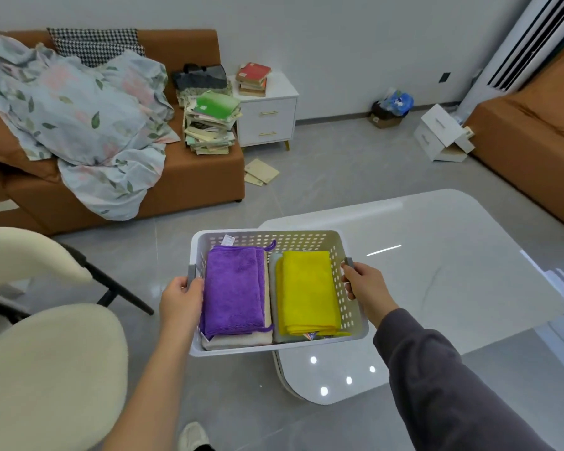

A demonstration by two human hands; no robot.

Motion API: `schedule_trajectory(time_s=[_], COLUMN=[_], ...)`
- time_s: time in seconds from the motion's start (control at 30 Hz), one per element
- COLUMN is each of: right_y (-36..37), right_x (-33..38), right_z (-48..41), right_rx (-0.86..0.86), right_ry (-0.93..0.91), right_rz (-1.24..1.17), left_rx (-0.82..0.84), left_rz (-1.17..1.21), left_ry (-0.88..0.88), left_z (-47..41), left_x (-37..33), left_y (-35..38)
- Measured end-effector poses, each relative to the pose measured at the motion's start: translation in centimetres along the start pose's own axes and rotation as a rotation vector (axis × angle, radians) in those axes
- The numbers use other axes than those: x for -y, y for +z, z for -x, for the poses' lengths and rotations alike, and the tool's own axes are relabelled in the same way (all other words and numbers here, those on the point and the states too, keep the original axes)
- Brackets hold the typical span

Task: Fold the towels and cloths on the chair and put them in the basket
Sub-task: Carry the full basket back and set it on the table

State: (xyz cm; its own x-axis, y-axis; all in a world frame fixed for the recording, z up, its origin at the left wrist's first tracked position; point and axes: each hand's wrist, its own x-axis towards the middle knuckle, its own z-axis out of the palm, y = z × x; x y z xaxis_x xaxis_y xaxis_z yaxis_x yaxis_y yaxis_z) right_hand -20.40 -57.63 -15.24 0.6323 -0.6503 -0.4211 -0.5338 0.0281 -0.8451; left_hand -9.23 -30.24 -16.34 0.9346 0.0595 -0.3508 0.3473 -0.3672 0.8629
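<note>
You hold the basket (274, 349) before you at the desk's (437, 271) edge. Your left hand (181, 299) grips its 9 o'clock handle and your right hand (367, 286) curls round the 3 o'clock one, both forearms reaching forward. Inside lie two stacks, four folded pieces: one purple cloth (233, 288) on one beige towel (238, 340), one yellow cloth (308, 288) on one pale grey towel (284, 338). One cream chair (52, 362) sits at 8 o'clock.

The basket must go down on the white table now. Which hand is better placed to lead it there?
Probably the right hand: it grips the right handle of the basket, on the side toward the table. The left hand grips the left handle above the floor, beside the chair.
</note>
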Motion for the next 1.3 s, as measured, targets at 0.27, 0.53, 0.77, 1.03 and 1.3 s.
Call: schedule_trajectory(time_s=[0.27, 0.53, 0.77, 1.03, 1.3], right_y=[-7.0, -12.7, -20.5, -31.4, -41.4], right_x=[-1.0, -2.8, -3.7, -5.4, -8.2], right_z=[-1.8, -5.3, -9.2, -14.2, -18.9], right_rx=[-0.034, -0.101, -0.086, -0.014, 0.014], right_ry=[0.006, 0.072, 0.071, 0.028, 0.068], right_rz=[-0.041, -0.060, -0.064, 0.028, 0.026], left_rx=[0.021, 0.088, 0.082, -0.032, -0.027], left_rz=[0.034, 0.012, 0.009, 0.079, 0.043], left_ry=[0.002, -0.005, 0.000, -0.037, -0.029], left_z=[2.8, 3.1, 5.8, 12.8, 17.4], left_x=[-1.4, -3.7, -6.0, -6.6, -9.5], left_y=[6.5, 13.8, 21.8, 32.1, 42.2])
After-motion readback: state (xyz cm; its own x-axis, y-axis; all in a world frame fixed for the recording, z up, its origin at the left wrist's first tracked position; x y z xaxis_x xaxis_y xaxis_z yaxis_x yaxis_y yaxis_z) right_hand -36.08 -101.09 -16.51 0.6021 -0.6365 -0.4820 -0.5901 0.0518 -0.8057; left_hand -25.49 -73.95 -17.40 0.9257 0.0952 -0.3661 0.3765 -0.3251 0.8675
